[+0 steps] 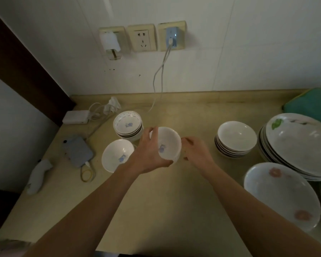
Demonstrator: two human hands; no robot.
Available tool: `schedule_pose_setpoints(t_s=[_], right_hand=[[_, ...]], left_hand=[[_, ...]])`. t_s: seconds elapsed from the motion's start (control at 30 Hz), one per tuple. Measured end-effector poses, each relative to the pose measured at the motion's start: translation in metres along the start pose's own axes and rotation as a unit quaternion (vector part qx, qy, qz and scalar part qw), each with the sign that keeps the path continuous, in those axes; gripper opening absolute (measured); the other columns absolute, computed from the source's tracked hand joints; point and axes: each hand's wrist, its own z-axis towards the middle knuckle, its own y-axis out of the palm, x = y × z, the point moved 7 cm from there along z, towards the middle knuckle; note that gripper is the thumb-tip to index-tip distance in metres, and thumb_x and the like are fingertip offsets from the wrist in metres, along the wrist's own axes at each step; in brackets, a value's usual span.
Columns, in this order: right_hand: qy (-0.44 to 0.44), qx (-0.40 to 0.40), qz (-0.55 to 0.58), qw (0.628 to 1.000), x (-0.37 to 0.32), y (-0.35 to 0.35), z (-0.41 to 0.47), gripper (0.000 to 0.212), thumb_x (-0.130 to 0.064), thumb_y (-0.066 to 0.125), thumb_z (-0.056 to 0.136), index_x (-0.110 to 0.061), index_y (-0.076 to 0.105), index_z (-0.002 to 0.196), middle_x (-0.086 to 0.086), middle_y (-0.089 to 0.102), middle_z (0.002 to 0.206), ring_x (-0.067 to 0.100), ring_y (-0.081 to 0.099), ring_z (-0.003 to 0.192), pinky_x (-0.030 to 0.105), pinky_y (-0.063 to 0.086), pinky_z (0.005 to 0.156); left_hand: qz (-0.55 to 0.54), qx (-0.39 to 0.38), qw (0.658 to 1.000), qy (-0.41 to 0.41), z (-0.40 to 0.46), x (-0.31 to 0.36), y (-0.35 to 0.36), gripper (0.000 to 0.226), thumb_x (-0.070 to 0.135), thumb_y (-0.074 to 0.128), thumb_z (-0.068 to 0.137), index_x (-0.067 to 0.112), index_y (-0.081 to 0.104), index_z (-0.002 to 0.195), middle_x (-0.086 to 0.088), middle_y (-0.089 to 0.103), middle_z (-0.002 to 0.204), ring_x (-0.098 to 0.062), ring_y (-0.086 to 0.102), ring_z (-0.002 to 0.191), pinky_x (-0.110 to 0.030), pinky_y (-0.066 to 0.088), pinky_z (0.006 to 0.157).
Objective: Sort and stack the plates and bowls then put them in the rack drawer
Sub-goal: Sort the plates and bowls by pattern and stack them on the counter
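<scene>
Two bare forearms reach in from the near edge over the beige tabletop. The left hand grips a white bowl with a small blue mark inside, tilted toward the camera; its thumb curls under the near rim and its fingers wrap over the far rim. The right hand sits just beside the bowl's right edge with its fingers bent; whether they touch the bowl or pinch anything cannot be told.

Left of the held bowl stands one single white bowl with a blue mark, tilted. Behind it is a stack of patterned bowls, several rims showing, the exact count unclear. To the right, well apart from the hands, is a stack of plain white bowls, about five rims visible. Further right lies a stack of large plates with green leaf print, and nearer the camera one plate with pink flowers.

On the wall are three sockets, two with plugs in them; a white cable hangs from the right one to the tabletop. A white adapter, a grey-blue phone and a teal cloth also lie there.
</scene>
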Motion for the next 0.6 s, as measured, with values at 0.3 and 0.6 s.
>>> schedule_pose_setpoints(t_s=[0.3,0.6], right_hand=[[-0.014,-0.123,0.238,0.963,-0.029,-0.01,-0.028,0.026,-0.035,0.06,0.101,-0.014,0.075,0.105,0.011,0.079,0.094,0.029,0.077,0.083,0.037,0.062,0.067],[0.088,-0.099,0.348,0.928,0.046,0.004,-0.07,0.042,-0.039,0.074,0.08,-0.011,0.076,0.111,0.019,0.076,0.111,0.036,0.074,0.101,0.044,0.063,0.078]], left_hand=[[-0.156,0.021,0.987,0.021,-0.04,0.028,-0.031,0.095,0.049,0.092,0.054,0.049,0.036,0.131,0.016,0.04,0.134,0.015,0.043,0.113,-0.008,0.038,0.077],[-0.107,0.156,0.982,-0.007,-0.085,-0.023,-0.036,0.073,0.049,0.085,0.072,0.031,0.057,0.137,0.01,0.055,0.137,-0.012,0.051,0.126,-0.034,0.042,0.108]])
